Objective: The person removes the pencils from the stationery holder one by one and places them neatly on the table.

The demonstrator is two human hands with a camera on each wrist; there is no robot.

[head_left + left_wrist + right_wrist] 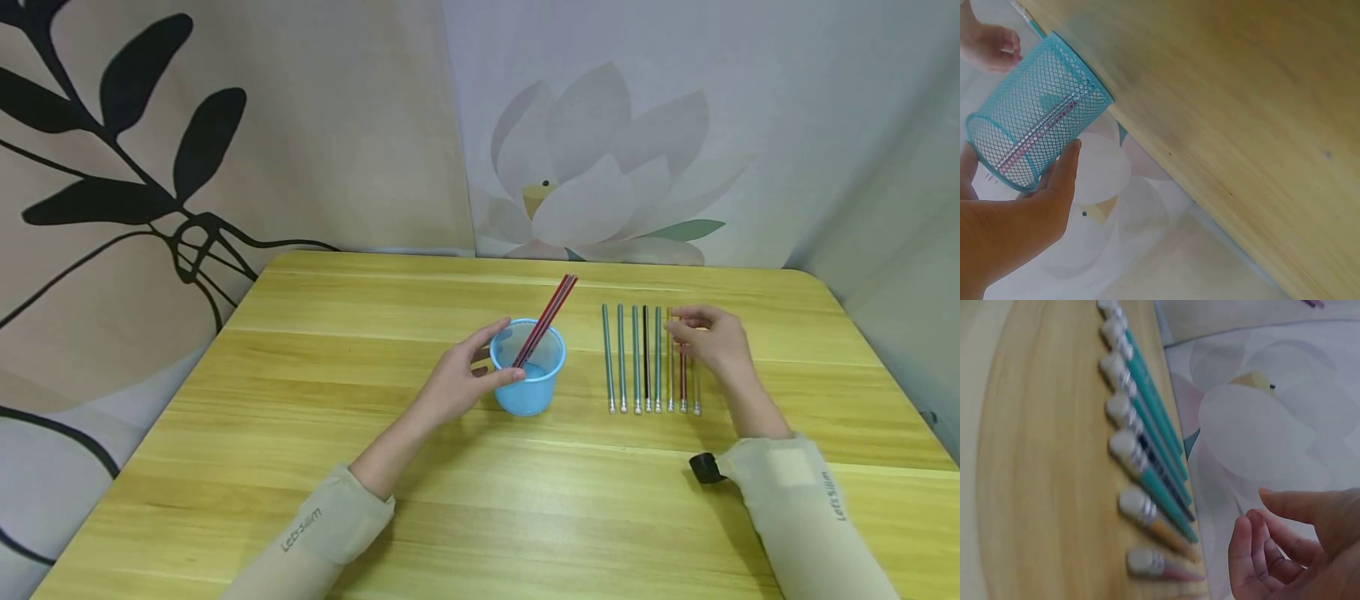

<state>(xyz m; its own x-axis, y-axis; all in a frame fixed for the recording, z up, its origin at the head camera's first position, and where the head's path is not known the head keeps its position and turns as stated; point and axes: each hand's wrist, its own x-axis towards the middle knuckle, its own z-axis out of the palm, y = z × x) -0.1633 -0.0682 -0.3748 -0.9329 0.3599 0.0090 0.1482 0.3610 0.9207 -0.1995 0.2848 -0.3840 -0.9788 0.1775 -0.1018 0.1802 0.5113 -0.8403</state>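
Note:
My left hand [459, 377] holds a light-blue mesh pencil cup [527, 398] by its rim, thumb on the near side and fingers on the far side. A few dark-red pencils [553, 312] lean to the right inside the cup. Over the right part of a row of pencils, my right hand [714, 340] hovers near a red pencil [683, 385] and a yellow pencil [671, 375]. In the right wrist view its thumb [1297, 505] stands apart from the bent fingers, with nothing between them. The hand partly hides the upper ends of those pencils.
Left of the yellow pencil lie several green pencils [622, 358] and a black pencil [647, 358], parallel, white eraser ends toward me. The wooden table [315, 350] ends at a flower-printed wall cloth [615, 167]. A black object [707, 467] sticks out beside the right sleeve.

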